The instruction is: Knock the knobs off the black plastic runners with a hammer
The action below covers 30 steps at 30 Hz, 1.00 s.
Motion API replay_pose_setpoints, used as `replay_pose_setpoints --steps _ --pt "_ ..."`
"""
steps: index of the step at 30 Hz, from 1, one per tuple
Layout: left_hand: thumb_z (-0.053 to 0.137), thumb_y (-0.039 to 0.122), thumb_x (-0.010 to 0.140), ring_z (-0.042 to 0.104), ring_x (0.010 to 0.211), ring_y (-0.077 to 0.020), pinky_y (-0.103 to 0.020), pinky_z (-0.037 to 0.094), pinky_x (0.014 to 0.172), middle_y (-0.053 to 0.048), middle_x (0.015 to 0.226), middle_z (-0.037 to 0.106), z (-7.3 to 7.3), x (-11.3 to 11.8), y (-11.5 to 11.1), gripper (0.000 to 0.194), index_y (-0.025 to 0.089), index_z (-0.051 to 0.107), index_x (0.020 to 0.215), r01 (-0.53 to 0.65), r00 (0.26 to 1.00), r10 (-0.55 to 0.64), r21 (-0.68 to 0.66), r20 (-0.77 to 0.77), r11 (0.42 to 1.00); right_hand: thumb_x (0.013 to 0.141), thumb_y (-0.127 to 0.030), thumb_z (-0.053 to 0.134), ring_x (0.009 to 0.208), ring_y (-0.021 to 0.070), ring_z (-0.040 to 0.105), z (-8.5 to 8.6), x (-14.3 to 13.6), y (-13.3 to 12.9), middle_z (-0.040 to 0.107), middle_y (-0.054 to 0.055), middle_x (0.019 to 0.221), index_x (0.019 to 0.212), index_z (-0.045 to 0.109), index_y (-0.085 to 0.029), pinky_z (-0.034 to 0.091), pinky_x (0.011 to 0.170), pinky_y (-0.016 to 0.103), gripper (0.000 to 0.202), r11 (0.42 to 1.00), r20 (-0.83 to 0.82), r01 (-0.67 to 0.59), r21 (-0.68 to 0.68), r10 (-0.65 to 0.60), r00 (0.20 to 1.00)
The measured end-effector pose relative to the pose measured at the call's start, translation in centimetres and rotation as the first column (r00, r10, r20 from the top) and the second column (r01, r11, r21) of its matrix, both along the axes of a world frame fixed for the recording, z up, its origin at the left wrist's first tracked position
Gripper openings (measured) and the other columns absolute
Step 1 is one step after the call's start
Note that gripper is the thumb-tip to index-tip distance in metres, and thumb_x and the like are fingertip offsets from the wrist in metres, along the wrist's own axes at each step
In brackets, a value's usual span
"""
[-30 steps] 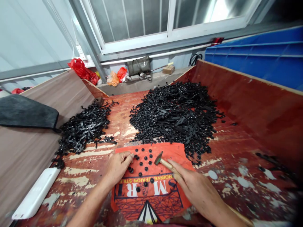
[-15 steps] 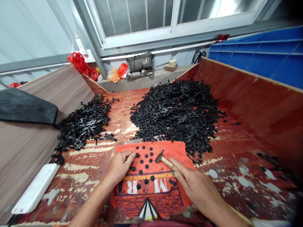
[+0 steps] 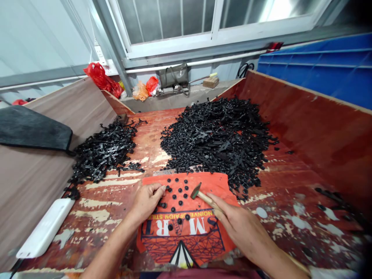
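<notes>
An orange printed cloth (image 3: 212,244) lies on the worn red tabletop, with several small round black pieces (image 3: 180,202) spread over it. At the cloth's left side my left hand (image 3: 147,199) has thumb and forefinger pinched together near one black piece; what they hold is too small to make out. My right hand (image 3: 232,217) is wrapped round the wooden handle of a small hammer (image 3: 205,199). The hammer's head rests over the cloth, right of the black pieces. Beyond the cloth rises a large heap of black parts (image 3: 215,135).
A smaller heap of black parts (image 3: 101,151) lies at the left, near a white power bank-like box (image 3: 45,228). Wooden boards (image 3: 319,124) wall both sides. A blue crate (image 3: 319,69) stands behind the right board. Bags and a block lie at the back.
My left hand has shifted very slightly, its thumb and forefinger still pinched. My right hand and the hammer are almost unmoved. The whole view has shifted a little.
</notes>
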<state>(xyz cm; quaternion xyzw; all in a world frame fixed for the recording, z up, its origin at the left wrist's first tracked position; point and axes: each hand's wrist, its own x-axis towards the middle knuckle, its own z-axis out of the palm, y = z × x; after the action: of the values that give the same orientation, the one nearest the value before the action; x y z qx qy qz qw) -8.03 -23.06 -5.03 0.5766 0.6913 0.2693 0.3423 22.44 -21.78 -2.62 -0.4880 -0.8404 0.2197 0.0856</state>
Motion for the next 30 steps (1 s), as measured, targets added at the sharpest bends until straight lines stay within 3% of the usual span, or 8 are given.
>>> replay_pose_setpoints --steps 6,14,21,24,30 --pt "0.042 0.047 0.09 0.032 0.053 -0.0111 -0.024 0.02 0.053 0.005 0.054 0.03 0.21 0.17 0.18 0.043 0.02 0.033 0.057 0.026 0.992 -0.025 0.01 -0.123 1.0 0.104 -0.03 0.034 0.099 0.0235 0.073 0.1 0.01 -0.05 0.063 -0.005 0.134 0.148 0.033 -0.047 0.061 0.079 0.04 0.048 1.0 -0.008 -0.014 -0.026 0.013 1.0" --pt "0.043 0.049 0.09 0.034 0.054 -0.0111 -0.023 0.026 0.054 0.005 0.056 0.036 0.05 0.0 -0.11 0.043 0.019 0.046 0.059 0.049 0.997 -0.048 0.013 -0.063 0.999 0.103 -0.027 0.034 0.104 0.022 0.071 0.4 0.07 0.33 0.063 -0.006 0.135 0.148 0.036 -0.047 0.059 0.087 0.04 0.048 0.997 -0.039 -0.064 -0.037 0.062 0.997" --pt "0.043 0.053 0.09 0.043 0.057 -0.0132 -0.023 0.029 0.055 0.003 0.058 0.047 -0.29 -0.27 0.12 0.045 0.018 0.058 0.067 0.007 1.0 -0.008 0.008 0.026 1.0 0.103 -0.027 0.036 0.095 0.022 0.074 0.24 -0.01 0.24 0.066 -0.004 0.131 0.147 0.039 -0.045 0.062 0.08 0.037 0.048 0.997 -0.05 -0.062 0.035 0.064 0.997" --pt "0.043 0.052 0.09 0.037 0.054 -0.012 -0.023 0.026 0.053 0.004 0.055 0.042 -0.11 -0.06 0.11 0.045 0.019 0.051 0.061 0.03 0.999 -0.03 0.007 -0.023 1.0 0.103 -0.027 0.035 0.093 0.0222 0.075 0.06 0.04 0.21 0.067 -0.003 0.128 0.146 0.039 -0.045 0.062 0.078 0.038 0.047 0.997 -0.049 -0.057 0.049 0.059 0.997" --pt "0.043 0.049 0.089 0.032 0.053 -0.0112 -0.024 0.023 0.053 0.005 0.054 0.032 -0.02 0.15 0.18 0.044 0.02 0.04 0.057 0.027 0.994 -0.026 0.007 -0.103 1.0 0.104 -0.028 0.031 0.099 0.0232 0.073 0.02 0.15 0.17 0.067 -0.002 0.129 0.148 0.037 -0.044 0.059 0.084 0.042 0.048 0.998 -0.013 -0.042 -0.051 0.042 0.999"
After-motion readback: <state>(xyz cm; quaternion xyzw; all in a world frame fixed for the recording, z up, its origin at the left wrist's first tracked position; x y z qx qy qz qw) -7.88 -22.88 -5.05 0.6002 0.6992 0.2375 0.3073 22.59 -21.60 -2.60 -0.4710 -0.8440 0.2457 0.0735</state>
